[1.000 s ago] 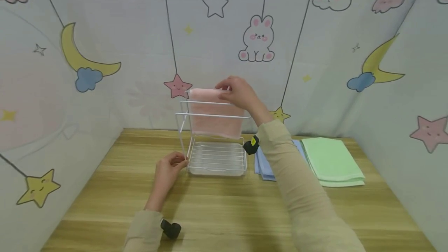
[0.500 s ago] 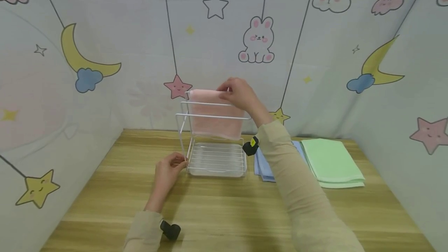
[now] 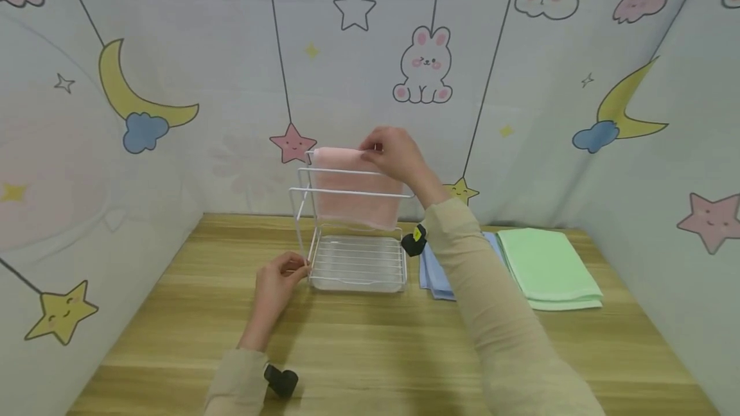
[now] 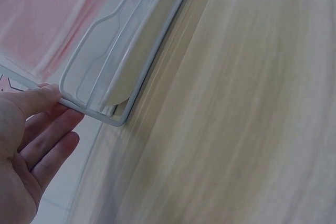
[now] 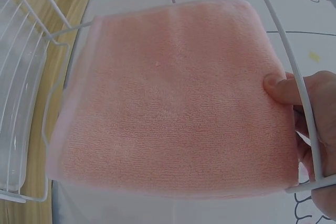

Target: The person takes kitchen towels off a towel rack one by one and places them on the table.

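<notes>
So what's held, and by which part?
Right fingers pinch a draped pink terry towel by its top edge; left fingers grip a white wire rack near its lower left corner.

Head view: we get soft, even, middling light, source out of frame, with faint blurry shadows on the wooden tabletop (image 3: 358, 352). Left wrist: we see dimmer, greyer light, tabletop grain smeared. Right wrist: we read the pile of the pink towel (image 5: 173, 103) clearly; the white wire rack (image 5: 284, 39) bows from lens distortion.
</notes>
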### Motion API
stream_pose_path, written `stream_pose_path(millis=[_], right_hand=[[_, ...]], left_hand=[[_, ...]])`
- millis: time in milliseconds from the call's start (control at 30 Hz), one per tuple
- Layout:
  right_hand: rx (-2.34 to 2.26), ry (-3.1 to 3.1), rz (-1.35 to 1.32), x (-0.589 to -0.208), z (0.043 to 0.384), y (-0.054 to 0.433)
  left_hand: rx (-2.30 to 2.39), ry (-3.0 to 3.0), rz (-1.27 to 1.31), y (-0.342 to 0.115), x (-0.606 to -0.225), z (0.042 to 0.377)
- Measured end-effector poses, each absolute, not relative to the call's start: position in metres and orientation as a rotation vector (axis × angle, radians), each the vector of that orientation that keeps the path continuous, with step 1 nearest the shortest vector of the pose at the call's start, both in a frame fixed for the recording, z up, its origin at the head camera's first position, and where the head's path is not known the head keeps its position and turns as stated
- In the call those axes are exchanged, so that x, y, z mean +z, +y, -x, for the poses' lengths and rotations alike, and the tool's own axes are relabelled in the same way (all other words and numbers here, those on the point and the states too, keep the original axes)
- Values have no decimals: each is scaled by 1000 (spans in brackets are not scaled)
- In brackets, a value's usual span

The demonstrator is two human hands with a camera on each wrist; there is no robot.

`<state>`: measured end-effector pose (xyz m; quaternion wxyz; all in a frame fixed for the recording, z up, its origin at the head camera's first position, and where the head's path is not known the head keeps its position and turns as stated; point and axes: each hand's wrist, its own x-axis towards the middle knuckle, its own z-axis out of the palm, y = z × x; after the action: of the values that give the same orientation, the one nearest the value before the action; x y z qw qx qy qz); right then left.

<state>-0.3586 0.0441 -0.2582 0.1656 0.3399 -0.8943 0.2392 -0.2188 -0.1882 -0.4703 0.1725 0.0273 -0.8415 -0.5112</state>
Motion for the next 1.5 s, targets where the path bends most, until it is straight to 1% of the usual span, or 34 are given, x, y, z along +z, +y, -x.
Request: stream_pose_path(millis=[433, 633, 1500], right_hand=[[719, -2495, -1042, -260, 359, 43], [653, -2445, -1078, -259, 358, 43], [721, -2507, -1021, -259, 357, 44]], left_hand=[[-1435, -2388, -67, -190, -472, 220], [-1428, -2381, -57, -190, -470, 220], [-1429, -2402, -73, -188, -470, 220]])
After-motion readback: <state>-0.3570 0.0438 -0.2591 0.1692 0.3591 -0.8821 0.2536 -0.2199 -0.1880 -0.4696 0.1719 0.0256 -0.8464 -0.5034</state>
